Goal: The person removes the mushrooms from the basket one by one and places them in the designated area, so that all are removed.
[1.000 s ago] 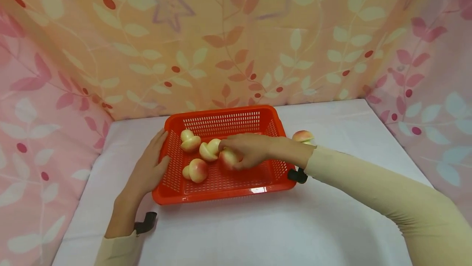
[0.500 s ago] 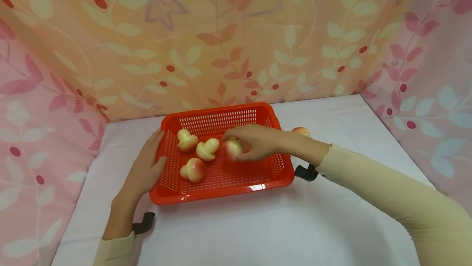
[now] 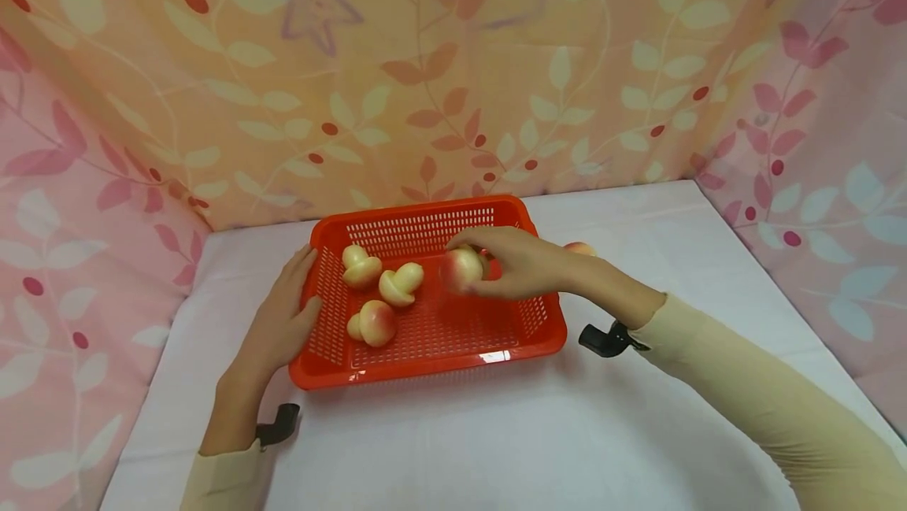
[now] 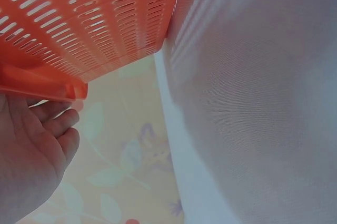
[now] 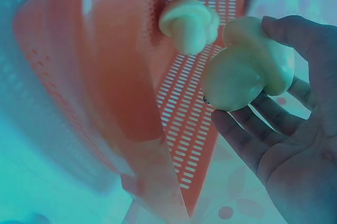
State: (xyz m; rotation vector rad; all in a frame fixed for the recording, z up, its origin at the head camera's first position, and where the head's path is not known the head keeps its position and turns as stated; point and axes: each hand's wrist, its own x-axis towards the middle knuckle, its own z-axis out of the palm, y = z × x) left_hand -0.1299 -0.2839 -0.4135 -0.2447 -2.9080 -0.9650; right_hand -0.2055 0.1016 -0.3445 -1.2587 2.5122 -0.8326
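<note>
A mushroom-shaped toy, cream with a pink-red blush on its rounded cap, is in my right hand. Thumb and fingers grip it from the right, above the red basket; in the right wrist view its cream stem faces the camera. Three like it lie in the basket's left half: a toy mushroom at the back, a second toy mushroom nearer the middle and a third toy mushroom in front. My left hand rests against the basket's left rim, its fingers along the outside.
Another pink-and-cream piece lies on the white table right of the basket, mostly hidden behind my right forearm. Patterned cloth stands behind the table and along both sides.
My right hand has moved to the right and a little back, carrying the toy mushroom away from the others in the basket. The left hand keeps its place at the rim.
</note>
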